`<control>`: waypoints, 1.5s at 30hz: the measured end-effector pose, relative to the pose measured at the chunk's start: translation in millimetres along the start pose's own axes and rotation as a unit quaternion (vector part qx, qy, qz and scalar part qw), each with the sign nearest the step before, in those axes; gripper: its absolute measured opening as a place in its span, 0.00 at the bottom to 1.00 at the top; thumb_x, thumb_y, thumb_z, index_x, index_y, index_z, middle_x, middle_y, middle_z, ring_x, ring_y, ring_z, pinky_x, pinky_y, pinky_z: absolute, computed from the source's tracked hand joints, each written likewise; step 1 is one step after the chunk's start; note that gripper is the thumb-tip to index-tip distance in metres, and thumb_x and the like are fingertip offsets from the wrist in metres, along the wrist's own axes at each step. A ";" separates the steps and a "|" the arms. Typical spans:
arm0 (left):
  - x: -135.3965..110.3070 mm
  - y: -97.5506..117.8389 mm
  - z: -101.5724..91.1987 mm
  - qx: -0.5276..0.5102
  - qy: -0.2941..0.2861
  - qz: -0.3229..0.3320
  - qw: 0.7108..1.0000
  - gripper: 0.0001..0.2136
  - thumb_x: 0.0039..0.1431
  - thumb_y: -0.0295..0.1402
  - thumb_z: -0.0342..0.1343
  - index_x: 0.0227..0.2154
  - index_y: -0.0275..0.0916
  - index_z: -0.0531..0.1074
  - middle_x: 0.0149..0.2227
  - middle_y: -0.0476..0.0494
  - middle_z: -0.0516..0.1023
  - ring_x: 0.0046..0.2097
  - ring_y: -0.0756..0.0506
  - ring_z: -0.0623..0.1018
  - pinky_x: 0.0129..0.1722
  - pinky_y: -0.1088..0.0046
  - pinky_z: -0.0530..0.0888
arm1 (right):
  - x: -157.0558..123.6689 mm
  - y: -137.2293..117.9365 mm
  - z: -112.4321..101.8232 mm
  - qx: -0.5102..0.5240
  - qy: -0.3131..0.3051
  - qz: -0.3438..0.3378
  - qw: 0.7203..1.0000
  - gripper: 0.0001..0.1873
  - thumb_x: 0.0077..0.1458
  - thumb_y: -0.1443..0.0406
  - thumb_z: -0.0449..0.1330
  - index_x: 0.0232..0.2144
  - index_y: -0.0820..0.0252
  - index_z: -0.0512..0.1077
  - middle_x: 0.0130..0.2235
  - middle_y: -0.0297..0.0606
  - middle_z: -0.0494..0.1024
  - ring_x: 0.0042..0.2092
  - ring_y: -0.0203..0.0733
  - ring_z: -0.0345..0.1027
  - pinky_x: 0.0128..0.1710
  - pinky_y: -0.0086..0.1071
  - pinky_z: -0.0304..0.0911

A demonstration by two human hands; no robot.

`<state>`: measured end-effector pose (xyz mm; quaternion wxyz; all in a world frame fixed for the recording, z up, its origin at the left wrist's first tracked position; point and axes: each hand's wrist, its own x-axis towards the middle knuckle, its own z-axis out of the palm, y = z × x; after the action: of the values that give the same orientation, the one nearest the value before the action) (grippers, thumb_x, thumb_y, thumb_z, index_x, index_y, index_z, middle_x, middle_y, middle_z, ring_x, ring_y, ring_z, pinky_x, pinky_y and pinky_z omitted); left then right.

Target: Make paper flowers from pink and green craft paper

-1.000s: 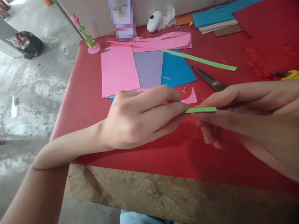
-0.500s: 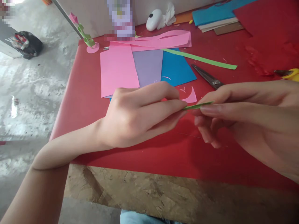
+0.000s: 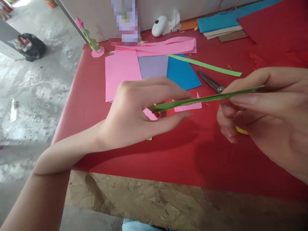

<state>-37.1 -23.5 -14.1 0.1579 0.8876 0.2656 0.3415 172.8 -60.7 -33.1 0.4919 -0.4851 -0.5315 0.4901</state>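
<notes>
A narrow folded green paper strip [image 3: 185, 103] is pinched between thumb and finger of my right hand [image 3: 262, 109], its right tip sticking out past them. The strip's other end reaches into the gap of my left hand [image 3: 134, 112], whose thumb and fingers are spread apart around it. Something pink [image 3: 151, 115] shows beneath that end; I cannot tell whether the left hand touches it. Under the left palm peeks a small green edge [image 3: 149, 139]. Partly covered by my right hand lie dark-bladed scissors [image 3: 210, 81]. A pink paper scrap [image 3: 189, 107] rests between the hands.
Pink sheets [image 3: 122, 70], a lilac sheet [image 3: 153, 66] and a blue sheet [image 3: 180, 73] overlap on the red table [image 3: 168, 166]. A flat green strip [image 3: 207, 65] lies behind the scissors. A paper flower [image 3: 90, 40] stands at the back left corner. Farther back sits a white egg-shaped object [image 3: 159, 26].
My left fingers have parted from their pinch on the green strip. My right hand has moved right and up with the strip, so much more of its length shows.
</notes>
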 end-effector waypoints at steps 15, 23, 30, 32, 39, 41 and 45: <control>-3.6 9.5 4.3 -0.223 0.007 -0.150 0.963 0.02 0.54 0.26 0.61 0.29 0.38 0.77 0.26 0.53 0.81 0.25 0.52 0.79 0.21 0.83 0.77 | -10.4 1.1 15.7 -0.060 -0.014 -0.056 0.997 0.05 0.52 0.60 0.64 0.34 0.48 0.77 0.25 0.30 0.70 0.24 0.29 0.66 0.18 0.23 0.63; -4.2 12.6 7.6 -0.143 -0.004 -0.079 0.987 0.03 0.52 0.25 0.62 0.31 0.35 0.77 0.27 0.52 0.82 0.24 0.55 0.78 0.21 0.87 0.74 | -12.6 3.2 16.5 -0.041 -0.021 -0.043 0.998 0.03 0.55 0.64 0.61 0.31 0.50 0.75 0.25 0.29 0.69 0.22 0.27 0.63 0.18 0.20 0.61; -6.1 13.4 11.0 -0.144 0.002 -0.102 0.984 0.02 0.55 0.26 0.60 0.31 0.35 0.78 0.26 0.52 0.81 0.26 0.54 0.80 0.24 0.88 0.76 | -9.9 2.4 16.6 -0.009 -0.049 -0.018 0.999 0.08 0.56 0.65 0.59 0.25 0.55 0.72 0.21 0.28 0.67 0.20 0.26 0.62 0.18 0.21 0.59; -5.9 13.9 12.4 -0.177 0.008 -0.116 0.977 0.02 0.55 0.25 0.60 0.30 0.36 0.77 0.26 0.53 0.82 0.28 0.53 0.81 0.25 0.89 0.77 | -11.6 2.3 17.8 -0.012 -0.028 -0.008 0.999 0.08 0.55 0.65 0.60 0.24 0.55 0.72 0.21 0.28 0.66 0.21 0.26 0.62 0.17 0.21 0.58; -5.1 11.7 16.9 -0.335 -0.001 -0.210 0.918 0.04 0.55 0.25 0.60 0.29 0.39 0.78 0.30 0.54 0.82 0.30 0.50 0.82 0.25 0.86 0.80 | -13.5 3.6 21.3 0.003 -0.013 -0.007 1.000 0.06 0.55 0.64 0.60 0.26 0.52 0.74 0.20 0.27 0.67 0.20 0.27 0.61 0.16 0.21 0.57; -4.7 10.4 17.9 -0.373 0.000 -0.233 0.898 0.03 0.54 0.26 0.61 0.28 0.38 0.78 0.28 0.53 0.82 0.30 0.49 0.82 0.24 0.85 0.81 | -12.9 3.8 22.4 0.009 -0.011 0.003 1.000 0.05 0.54 0.63 0.61 0.27 0.51 0.74 0.19 0.27 0.66 0.20 0.28 0.61 0.16 0.21 0.56; -3.9 9.2 19.1 -0.416 0.002 -0.256 0.873 0.03 0.54 0.27 0.61 0.26 0.38 0.77 0.25 0.52 0.81 0.29 0.49 0.82 0.22 0.86 0.80 | -13.0 5.1 24.6 0.021 0.004 0.015 1.000 0.03 0.52 0.61 0.63 0.28 0.50 0.75 0.19 0.28 0.67 0.20 0.29 0.61 0.16 0.22 0.57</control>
<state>-23.0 -35.1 -25.6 0.5939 0.6400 0.3175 0.3700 149.0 -74.5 -39.6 0.4973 -0.4843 -0.5116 0.5064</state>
